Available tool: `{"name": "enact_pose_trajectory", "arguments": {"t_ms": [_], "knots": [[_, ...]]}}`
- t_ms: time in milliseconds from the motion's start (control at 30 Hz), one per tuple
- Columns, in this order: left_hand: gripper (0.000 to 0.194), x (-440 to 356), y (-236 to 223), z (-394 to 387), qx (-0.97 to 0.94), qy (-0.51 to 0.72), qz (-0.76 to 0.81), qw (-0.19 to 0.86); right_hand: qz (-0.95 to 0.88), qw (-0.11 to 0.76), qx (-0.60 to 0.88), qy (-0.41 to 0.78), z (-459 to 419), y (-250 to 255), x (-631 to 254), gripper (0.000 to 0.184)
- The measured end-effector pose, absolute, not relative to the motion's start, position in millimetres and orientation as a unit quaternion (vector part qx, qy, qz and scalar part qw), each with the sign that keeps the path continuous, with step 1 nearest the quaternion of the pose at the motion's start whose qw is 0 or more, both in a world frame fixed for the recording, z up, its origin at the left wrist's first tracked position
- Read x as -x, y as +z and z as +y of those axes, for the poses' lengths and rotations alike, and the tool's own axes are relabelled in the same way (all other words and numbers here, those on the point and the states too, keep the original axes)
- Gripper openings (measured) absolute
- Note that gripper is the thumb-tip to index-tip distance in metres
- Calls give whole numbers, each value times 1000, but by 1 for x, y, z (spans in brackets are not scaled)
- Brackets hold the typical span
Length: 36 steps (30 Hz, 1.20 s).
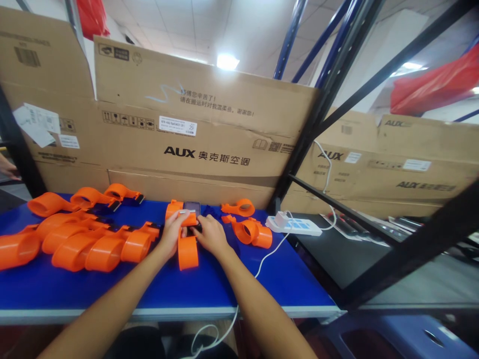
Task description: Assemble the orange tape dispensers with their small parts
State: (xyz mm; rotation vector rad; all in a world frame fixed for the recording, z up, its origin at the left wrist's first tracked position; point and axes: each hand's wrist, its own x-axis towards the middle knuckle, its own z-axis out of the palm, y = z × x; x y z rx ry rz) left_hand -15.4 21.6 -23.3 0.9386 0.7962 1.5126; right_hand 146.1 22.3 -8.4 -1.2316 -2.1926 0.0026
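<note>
Orange dispenser [187, 253] between both hands.
Left hand [173, 233] holds it, centre of blue table [181, 295]; right hand [212, 233] is at its far end, finger closure not discernible. Left group [103, 252] carries black ends [115, 206], apparently complete; right group [246, 232] shows none, apparently pending.

I have the left hand [172, 234] curled in a grip, the right hand [211, 234] bent, back upward, just beside those fingers [182, 216], its own fingertips partly hidden, while the left forearm [119, 293] and right forearm [251, 293] run back from the fingers, spreading apart.
</note>
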Motion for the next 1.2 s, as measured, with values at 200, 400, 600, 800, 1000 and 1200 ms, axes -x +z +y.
{"name": "enact_pose_trajectory", "arguments": {"t_ms": [200, 400, 600, 800, 1000, 1200], "knots": [[45, 16, -23, 21, -406, 642, 340, 555, -824, 341, 450, 39, 23, -8, -145, 15], [43, 15, -26, 23, -425, 636, 354, 538, -785, 437, 427, 107, 27, -2, -154, 29], [40, 10, -24, 18, -463, 610, 366, 528, -766, 480, 389, 177, 24, 4, -153, 26], [45, 7, -23, 13, -482, 592, 373, 527, -764, 487, 364, 216, 22, 8, -154, 22], [44, 7, -22, 15, -478, 598, 378, 522, -751, 506, 366, 214, 27, 9, -158, 18], [42, 11, -19, 19, -454, 620, 381, 514, -739, 521, 378, 196, 31, 11, -163, 21]]}}
